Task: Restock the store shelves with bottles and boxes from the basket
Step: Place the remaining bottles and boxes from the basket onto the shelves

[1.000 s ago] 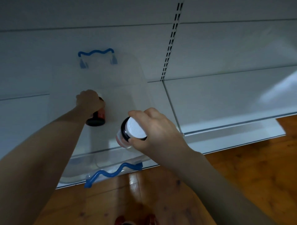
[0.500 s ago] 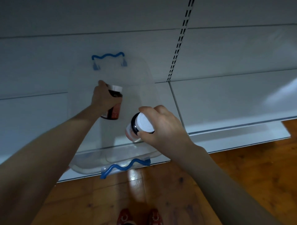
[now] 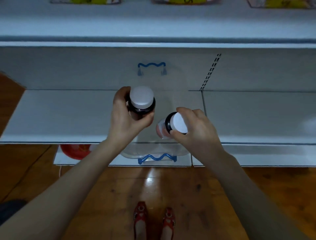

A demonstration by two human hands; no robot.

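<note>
1. Gripping dark bottle [image 3: 141, 102] upright in left hand [image 3: 125, 120], fingers and thumb curled round its body, white cap up, above basket [image 3: 154, 151] middle
2. Holding second bottle [image 3: 171, 123] in right hand [image 3: 195, 131], fingers curled round its cap, tilted, above basket near end

A white lower shelf [image 3: 68, 116] carries a clear plastic basket [image 3: 133, 152] with blue wavy handles, set lengthwise, its near end sticking out past the shelf's front edge. The upper shelf [image 3: 153, 22] holds yellow packs [image 3: 85, 1], cut off at the top. Below is a wooden floor [image 3: 188, 191], with a pair of red shoes [image 3: 141, 217] standing on it. A red round thing [image 3: 75, 150] lies under the lower shelf.
</note>
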